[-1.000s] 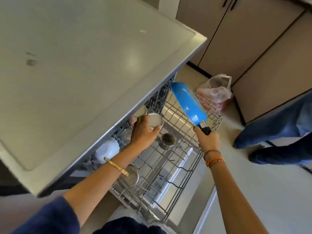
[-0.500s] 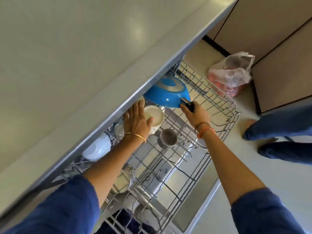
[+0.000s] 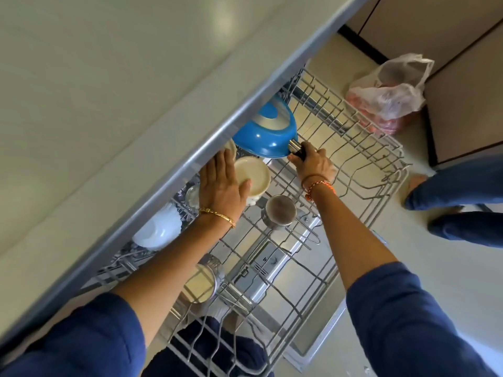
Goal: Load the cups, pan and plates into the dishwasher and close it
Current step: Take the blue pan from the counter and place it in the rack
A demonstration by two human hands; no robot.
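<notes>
The dishwasher's wire rack [image 3: 362,148] is pulled out from under the counter. A blue pan [image 3: 268,134] lies upside down at the rack's back, partly under the counter edge. My right hand [image 3: 313,161] grips its black handle. My left hand [image 3: 220,186] rests with straight fingers on a cream cup [image 3: 254,175], thumb on its rim. A steel cup [image 3: 280,210] stands in the rack's middle. A white bowl [image 3: 158,231] and a steel cup with a pale inside [image 3: 200,284] sit at the rack's left side.
The pale counter [image 3: 109,77] overhangs the rack's left part. The open dishwasher door [image 3: 272,265] lies beneath the rack. A plastic bag [image 3: 389,96] sits on the floor by the cabinets. Another person's legs in jeans [image 3: 462,202] stand at the right.
My right hand has lowered the pan from upright above the rack to upside down at the rack's back. My left hand's fingers have straightened over the cream cup. My head has moved lower.
</notes>
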